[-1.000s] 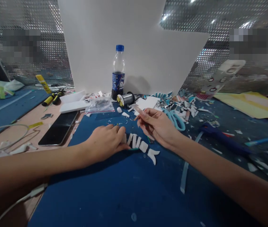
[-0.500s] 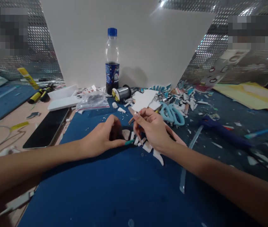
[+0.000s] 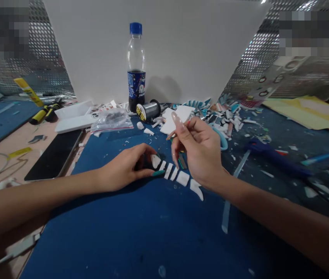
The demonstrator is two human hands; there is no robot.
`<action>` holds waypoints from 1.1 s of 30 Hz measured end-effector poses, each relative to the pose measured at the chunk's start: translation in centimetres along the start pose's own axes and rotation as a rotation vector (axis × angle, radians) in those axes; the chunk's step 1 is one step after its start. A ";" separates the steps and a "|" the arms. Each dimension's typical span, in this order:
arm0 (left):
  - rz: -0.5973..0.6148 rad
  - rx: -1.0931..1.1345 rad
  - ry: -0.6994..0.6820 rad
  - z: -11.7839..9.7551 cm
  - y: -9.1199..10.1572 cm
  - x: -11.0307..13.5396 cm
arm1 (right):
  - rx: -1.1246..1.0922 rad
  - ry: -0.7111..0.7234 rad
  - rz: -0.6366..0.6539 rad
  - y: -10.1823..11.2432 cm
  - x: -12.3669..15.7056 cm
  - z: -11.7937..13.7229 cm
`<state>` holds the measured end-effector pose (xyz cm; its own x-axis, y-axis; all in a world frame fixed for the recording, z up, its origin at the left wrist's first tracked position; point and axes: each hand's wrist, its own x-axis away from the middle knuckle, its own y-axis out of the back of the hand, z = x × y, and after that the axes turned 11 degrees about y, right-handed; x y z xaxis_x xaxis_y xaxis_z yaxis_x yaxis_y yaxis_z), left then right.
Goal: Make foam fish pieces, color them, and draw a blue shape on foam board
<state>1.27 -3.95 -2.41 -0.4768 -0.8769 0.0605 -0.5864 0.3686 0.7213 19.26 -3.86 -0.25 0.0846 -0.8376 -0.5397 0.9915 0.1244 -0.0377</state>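
My left hand [image 3: 137, 162] rests on the blue mat [image 3: 124, 232], its thumb and fingers closed around a rounded white foam piece [image 3: 155, 161]. To the right of that piece, several cut white foam pieces [image 3: 182, 178] lie in a slightly spaced row, ending in a curved, pointed one [image 3: 196, 189]. Just above the row's right part, my right hand [image 3: 197, 149] pinches a thin brown stick [image 3: 170, 135], its tip pointing left. A narrow green-and-dark thing [image 3: 182, 161] lies partly hidden behind the right hand's fingers.
A cola bottle [image 3: 136, 77], a wire spool [image 3: 148, 111] and a plastic bag [image 3: 112, 120] stand or lie at the back, beside heaped foam scraps [image 3: 228, 116]. Light-blue scissors [image 3: 223, 138] are mostly hidden by my right hand. A blue glue gun [image 3: 277, 161] lies right, a phone [image 3: 55, 157] left.
My right hand has lifted and moved right with the brown stick, uncovering more of the foam row. My left hand stays at the rounded piece, which now looks more tilted.
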 end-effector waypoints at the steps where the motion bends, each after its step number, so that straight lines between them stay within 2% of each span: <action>1: -0.007 0.016 0.010 -0.1 0.0 0.0 | -0.008 -0.006 -0.007 -0.1 0.0 0.0; 10: -0.080 -0.015 -0.079 -0.2 0.2 0.3 | -0.137 -0.224 0.050 -1.5 1.6 -1.1; 17: -0.070 -0.079 -0.166 0.2 -0.1 0.0 | -0.345 -0.323 -0.034 -1.0 0.9 -2.1; 22: -0.055 -0.035 -0.094 0.0 0.0 0.1 | -0.428 -0.382 -0.101 -0.5 0.4 -2.1; 26: -0.030 0.016 -0.028 -0.1 0.1 0.1 | -0.475 -0.456 -0.102 -0.1 -0.2 -1.4; 29: -0.002 0.097 0.037 -0.1 0.1 0.1 | -0.480 -0.433 -0.078 0.2 -0.6 -1.0; 33: 0.044 0.244 0.102 0.1 0.2 0.0 | -0.326 -0.257 0.010 0.6 -0.9 -0.8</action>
<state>1.08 -3.89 -2.33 -0.4437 -0.8807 0.1662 -0.7130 0.4592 0.5299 19.67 -2.64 -0.50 0.1572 -0.9358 -0.3154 0.9109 0.2608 -0.3197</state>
